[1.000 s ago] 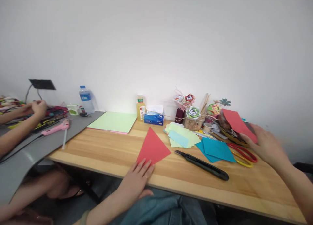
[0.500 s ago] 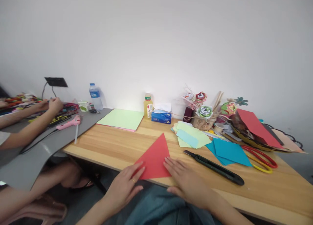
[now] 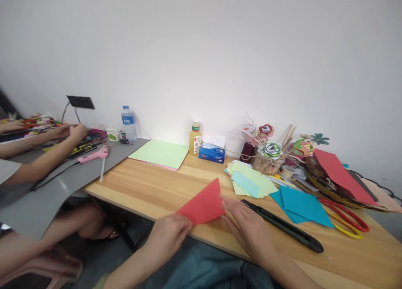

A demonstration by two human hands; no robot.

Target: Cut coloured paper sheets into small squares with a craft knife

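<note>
A folded sheet of red paper (image 3: 204,203), roughly a triangle, is between my hands at the table's front edge. My left hand (image 3: 169,234) pinches its lower left corner, with fingers curled and the thumb beneath. At the right edge, my right hand (image 3: 246,224) grips the paper between the thumb and the fingers, which are slightly blurred. The sheet looks tilted, its lower edge raised off the wood. Just right of my right hand lies a dark green utility knife (image 3: 282,226).
Blue paper squares (image 3: 304,205) and red-and-yellow-handled scissors (image 3: 345,216) lie at right. Behind are pale green paper pieces (image 3: 266,185), paper flowers (image 3: 271,151), a tissue pack (image 3: 211,153) and a juice bottle (image 3: 195,139). At left, a co-worker's hands (image 3: 77,133) work near a pink glue gun (image 3: 94,154).
The red paper has gone from lying flat under my spread fingers to being gripped at both sides and tilted up. The view has shifted slightly left.
</note>
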